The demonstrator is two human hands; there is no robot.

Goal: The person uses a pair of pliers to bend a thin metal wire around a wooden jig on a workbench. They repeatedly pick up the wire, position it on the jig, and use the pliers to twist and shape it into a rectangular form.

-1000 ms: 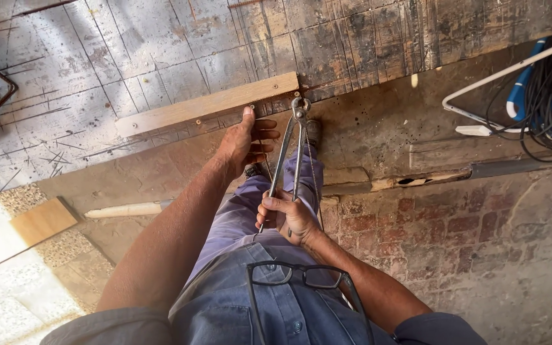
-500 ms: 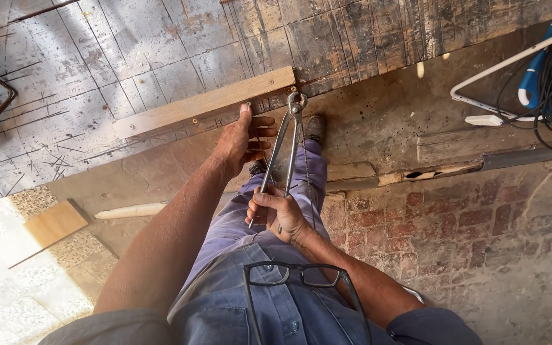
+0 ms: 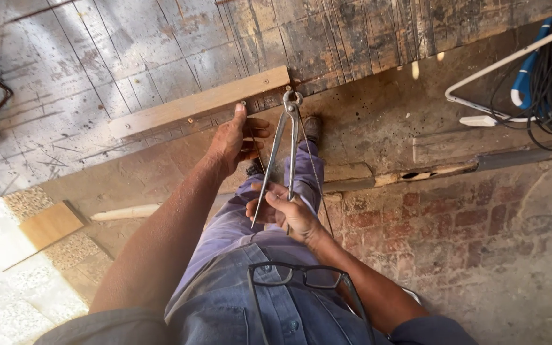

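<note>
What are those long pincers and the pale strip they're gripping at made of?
The pincers look like bare steel: grey, dull, slightly worn, thin handles. The strip looks like raw, unpainted wood: pale with visible grain and small fastener spots. The right hand holds the handles.

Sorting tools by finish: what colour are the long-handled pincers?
Bare grey metal, slightly dulled; the pincers show best in the head view, held by the right hand.

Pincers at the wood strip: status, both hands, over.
Right hand grips the pincers by the handles, head at the wood strip end. Left hand flat, fingers touching the strip. Thin wire hangs beside the handles.
</note>
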